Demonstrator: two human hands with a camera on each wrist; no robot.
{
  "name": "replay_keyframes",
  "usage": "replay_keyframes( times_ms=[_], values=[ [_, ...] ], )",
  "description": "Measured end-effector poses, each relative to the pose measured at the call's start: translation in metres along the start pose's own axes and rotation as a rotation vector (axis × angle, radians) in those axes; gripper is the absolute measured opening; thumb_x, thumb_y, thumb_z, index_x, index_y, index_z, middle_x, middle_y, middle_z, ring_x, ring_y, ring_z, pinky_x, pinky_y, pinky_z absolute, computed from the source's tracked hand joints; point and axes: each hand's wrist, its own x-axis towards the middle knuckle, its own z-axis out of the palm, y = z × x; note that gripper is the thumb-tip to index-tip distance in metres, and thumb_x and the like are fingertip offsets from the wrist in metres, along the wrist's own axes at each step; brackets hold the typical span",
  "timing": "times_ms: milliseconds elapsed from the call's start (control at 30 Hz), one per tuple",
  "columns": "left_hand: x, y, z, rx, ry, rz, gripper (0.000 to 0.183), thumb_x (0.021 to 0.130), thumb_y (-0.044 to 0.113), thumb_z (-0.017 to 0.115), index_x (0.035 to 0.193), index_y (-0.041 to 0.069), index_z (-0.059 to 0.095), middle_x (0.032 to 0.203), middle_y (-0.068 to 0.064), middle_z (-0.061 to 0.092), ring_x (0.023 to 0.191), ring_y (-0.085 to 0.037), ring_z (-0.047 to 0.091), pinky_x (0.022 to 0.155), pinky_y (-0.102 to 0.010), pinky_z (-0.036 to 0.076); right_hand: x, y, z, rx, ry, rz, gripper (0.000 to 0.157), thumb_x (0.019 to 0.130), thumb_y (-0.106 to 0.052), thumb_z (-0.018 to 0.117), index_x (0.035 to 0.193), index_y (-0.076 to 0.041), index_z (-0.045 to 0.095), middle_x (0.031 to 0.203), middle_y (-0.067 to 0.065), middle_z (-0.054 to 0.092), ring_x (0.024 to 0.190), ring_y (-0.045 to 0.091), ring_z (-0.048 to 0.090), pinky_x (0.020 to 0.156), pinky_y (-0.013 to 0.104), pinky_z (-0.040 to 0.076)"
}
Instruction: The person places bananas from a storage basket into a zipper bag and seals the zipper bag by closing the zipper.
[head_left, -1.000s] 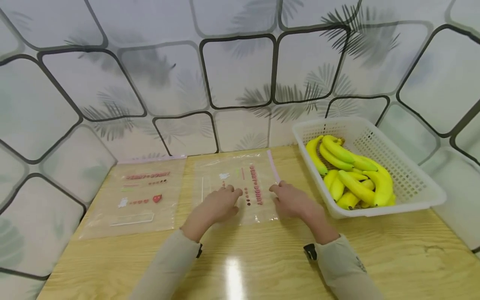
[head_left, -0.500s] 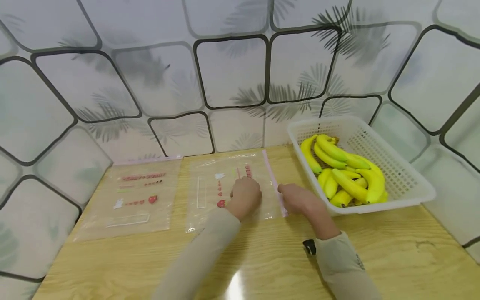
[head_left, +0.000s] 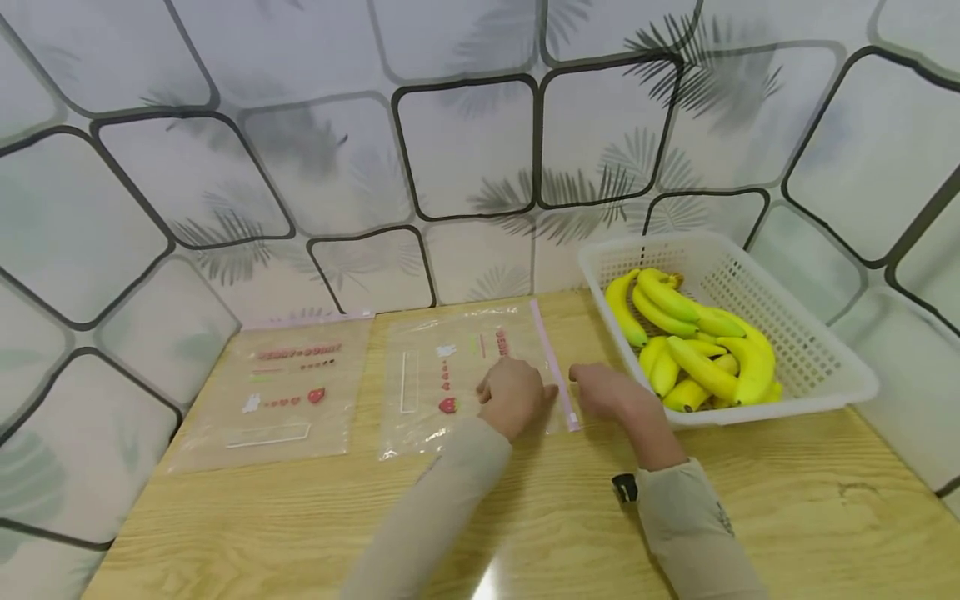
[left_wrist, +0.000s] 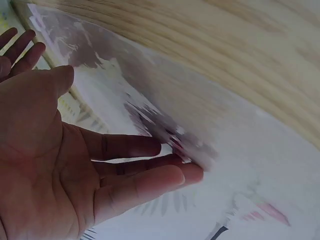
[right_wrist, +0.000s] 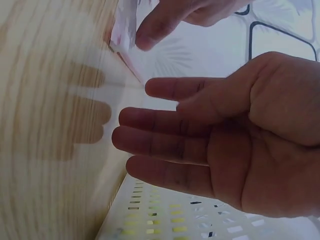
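Note:
A clear zip bag lies flat on the table, with a pink slider strip along its right side and red printed lettering. My left hand is over the bag's right half and covers part of the lettering. In the left wrist view, the extended fingers touch the film and the thumb stands apart. Just right of the strip is my right hand, between bag and basket. The right wrist view shows its fingers extended above the table, holding nothing.
Another printed zip bag lies flat to the left, its pink strip toward the wall. At the right stands a white perforated basket with several yellow bananas. A patterned wall covering rises behind the wooden table.
My left hand has moved right across the bag, uncovering the printed strawberry. My right hand has shifted slightly right, off the bag's strip side. The bags lie much as before.

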Motion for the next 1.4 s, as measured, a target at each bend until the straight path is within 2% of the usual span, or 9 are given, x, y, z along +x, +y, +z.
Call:
replay_keyframes(
  times_ms=[233,533,633,800,900,1033,1233,1333,1400],
  values=[
    [-0.001,0.014,-0.001,-0.084,0.012,-0.080,0.081,0.095,0.071,0.040,0.111,-0.001,0.074,0.108,-0.030,0.069,0.090,-0.046,0.070,0.064,-0.050,0.060,-0.002,-0.003,0.000,0.017,-0.002,0.031,0.024,0.097,0.003,0.042,0.114,0.007,0.060,0.113,0.025,0.065,0.105,0.039,0.063,0.092,0.047,0.052],
    [-0.007,0.011,-0.002,-0.198,0.011,-0.074,0.076,0.093,0.066,0.049,0.113,-0.004,0.072,0.113,-0.033,0.066,0.101,-0.052,0.065,0.076,-0.062,0.055,-0.002,-0.004,-0.001,0.028,0.004,0.032,0.024,0.096,0.005,0.043,0.114,0.008,0.060,0.113,0.026,0.065,0.105,0.038,0.063,0.090,0.046,0.052],
    [-0.012,0.006,-0.003,-0.258,0.008,-0.063,0.069,0.091,0.063,0.055,0.108,-0.001,0.073,0.108,-0.024,0.070,0.097,-0.045,0.067,0.075,-0.062,0.054,-0.002,-0.003,-0.001,0.027,0.005,0.035,0.025,0.095,0.004,0.044,0.115,0.007,0.059,0.113,0.025,0.065,0.104,0.037,0.063,0.091,0.047,0.051],
    [-0.018,0.001,-0.003,-0.388,0.015,-0.106,0.064,0.087,0.062,0.063,0.109,0.002,0.064,0.091,-0.016,0.068,0.081,-0.032,0.066,0.068,-0.053,0.048,0.000,-0.001,-0.001,0.005,0.006,0.031,0.025,0.095,0.003,0.045,0.115,0.007,0.059,0.112,0.025,0.065,0.105,0.038,0.063,0.092,0.048,0.051],
    [-0.019,0.003,-0.001,-0.377,-0.002,-0.144,0.075,0.086,0.068,0.060,0.117,-0.001,0.064,0.102,-0.023,0.070,0.095,-0.044,0.067,0.074,-0.056,0.053,0.001,0.000,0.000,0.008,-0.001,0.023,0.027,0.096,0.002,0.044,0.117,0.008,0.059,0.114,0.026,0.065,0.108,0.040,0.062,0.092,0.048,0.051],
    [-0.017,0.007,-0.001,-0.369,-0.062,-0.198,0.076,0.089,0.065,0.056,0.121,-0.003,0.067,0.123,-0.029,0.063,0.117,-0.062,0.051,0.082,-0.066,0.052,0.003,-0.001,0.001,0.019,-0.011,0.018,0.027,0.097,0.001,0.043,0.119,0.008,0.059,0.116,0.026,0.065,0.110,0.040,0.062,0.093,0.049,0.050],
    [-0.015,0.008,-0.001,-0.407,-0.088,-0.219,0.062,0.094,0.051,0.053,0.115,-0.005,0.070,0.130,-0.032,0.057,0.126,-0.063,0.040,0.092,-0.071,0.044,0.002,-0.003,0.001,-0.004,-0.016,0.020,0.026,0.098,-0.001,0.044,0.118,0.007,0.059,0.116,0.025,0.065,0.108,0.039,0.063,0.092,0.049,0.051],
    [-0.012,0.008,0.000,-0.376,-0.128,-0.186,0.054,0.097,0.047,0.052,0.115,-0.001,0.072,0.136,-0.030,0.054,0.129,-0.063,0.037,0.098,-0.072,0.038,0.001,-0.003,0.001,-0.016,-0.012,0.007,0.026,0.098,-0.001,0.045,0.118,0.007,0.060,0.115,0.025,0.065,0.107,0.039,0.063,0.091,0.049,0.051],
    [-0.011,0.007,0.001,-0.325,-0.158,-0.142,0.050,0.097,0.043,0.054,0.122,0.003,0.070,0.140,-0.026,0.052,0.130,-0.063,0.036,0.099,-0.072,0.036,0.001,-0.003,0.001,-0.010,-0.005,-0.007,0.026,0.097,-0.001,0.045,0.118,0.007,0.060,0.116,0.025,0.065,0.108,0.040,0.063,0.092,0.050,0.051]
  ],
)
